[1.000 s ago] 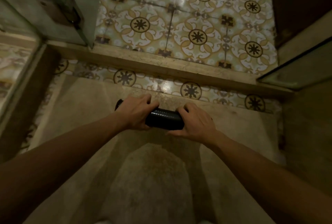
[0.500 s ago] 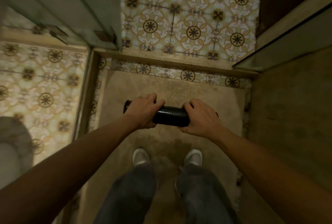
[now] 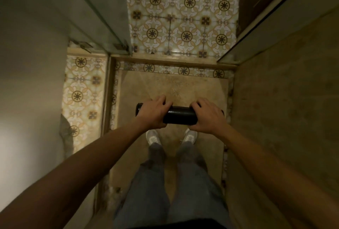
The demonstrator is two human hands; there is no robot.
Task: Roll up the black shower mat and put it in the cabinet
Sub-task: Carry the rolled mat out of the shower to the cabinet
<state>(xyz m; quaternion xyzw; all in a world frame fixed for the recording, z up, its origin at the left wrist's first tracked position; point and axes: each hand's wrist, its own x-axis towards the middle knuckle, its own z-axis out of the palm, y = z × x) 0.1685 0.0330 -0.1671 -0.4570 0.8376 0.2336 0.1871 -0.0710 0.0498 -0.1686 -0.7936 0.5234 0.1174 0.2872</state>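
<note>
Head view is looking straight down at you standing in the shower stall, and you are holding the rolled black shower mat [image 3: 178,117] level in front of you, just above picture centre. The mat is lying as a tight dark tube running from 9 o'clock to 3 o'clock, off the floor and above your shoes.

Your left hand [image 3: 153,115] is wrapping the roll near its 9 o'clock end, fingers curling over the top and a short stub of black poking out past the knuckles. Your right hand [image 3: 208,116] is gripping the 3 o'clock end the same way, fingers folded over the top, with only a sliver of the mat's end showing beyond it. Both hands are closing firmly around the mat, and the bare glossy middle of the roll is showing between them.

Below the roll, toward 6 o'clock, your two pale shoes [image 3: 153,137] are standing on the beige stall floor [image 3: 207,85], with grey trouser legs [image 3: 146,192] filling the bottom of the picture. At 12 o'clock a raised curb [image 3: 174,61] is crossing the stall opening, and past it the patterned floor tiles [image 3: 183,17] are stretching away. A glass panel [image 3: 95,12] is rising at 10 o'clock, another [image 3: 275,23] at 2 o'clock, and a plain tan wall [image 3: 293,109] is filling the 3 o'clock side.
</note>
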